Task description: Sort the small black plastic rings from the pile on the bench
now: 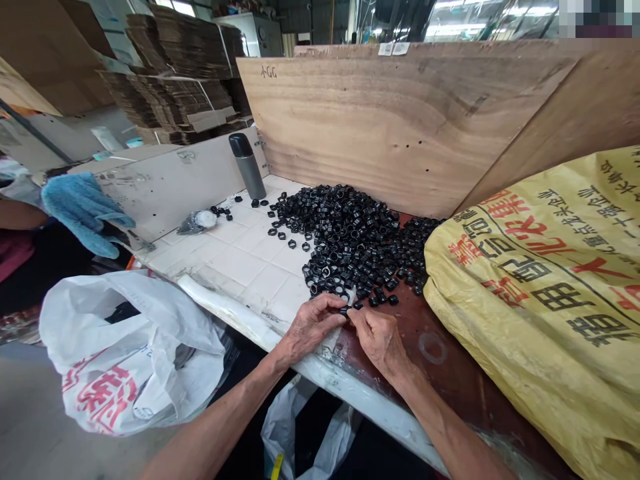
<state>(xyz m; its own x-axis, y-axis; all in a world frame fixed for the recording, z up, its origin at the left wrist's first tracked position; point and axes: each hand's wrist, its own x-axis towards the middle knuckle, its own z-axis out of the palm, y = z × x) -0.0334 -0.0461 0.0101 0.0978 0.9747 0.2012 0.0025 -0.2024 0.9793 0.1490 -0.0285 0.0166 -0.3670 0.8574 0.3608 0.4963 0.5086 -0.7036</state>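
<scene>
Near the front edge of the worktable, my left hand (317, 321) pinches a small black ring-like part (345, 310) between thumb and fingers. My right hand (379, 335) meets it from the right, its fingers closed at the same part; whether it grips the part or something smaller is hidden. Just beyond both hands spreads a large heap of black rings (345, 227), many of them hollow and lying at all angles. A few loose rings (384, 299) lie close to my right fingers.
A yellow woven sack (550, 287) bulges over the table's right side. Wooden boards (390, 120) wall the back. A dark bottle (247, 167) and a small plastic bag (197, 222) stand left. White bags (133, 353) hang at the front edge; a blue towel (83, 207) drapes over the left panel.
</scene>
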